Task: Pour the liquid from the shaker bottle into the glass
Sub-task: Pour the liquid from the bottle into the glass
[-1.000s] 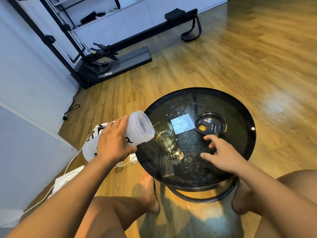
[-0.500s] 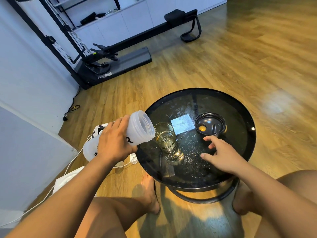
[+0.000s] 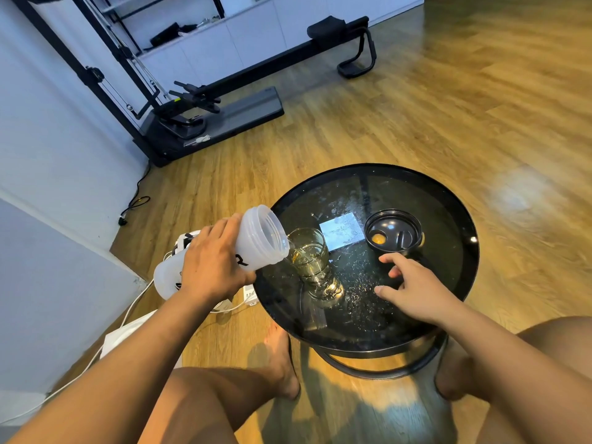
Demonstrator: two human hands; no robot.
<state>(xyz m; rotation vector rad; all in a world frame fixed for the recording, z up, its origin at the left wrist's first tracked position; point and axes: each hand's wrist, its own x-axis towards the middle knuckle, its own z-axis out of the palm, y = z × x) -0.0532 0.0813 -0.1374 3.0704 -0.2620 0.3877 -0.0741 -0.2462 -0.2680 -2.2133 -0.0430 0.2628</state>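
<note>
While tipped on its side, mouth at the rim of the glass (image 3: 308,257), shaker bottle (image 3: 256,240) gripped by left hand (image 3: 211,265), fingers wrapped around it. Right hand (image 3: 413,285) on the round table (image 3: 455,219), fingers spread, near the black lid (image 3: 393,230).

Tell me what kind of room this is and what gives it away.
Probably a home workout room or living area. A black reformer-style exercise machine stands on the wood floor by white cabinets, and the person sits at a low round glass table.
</note>
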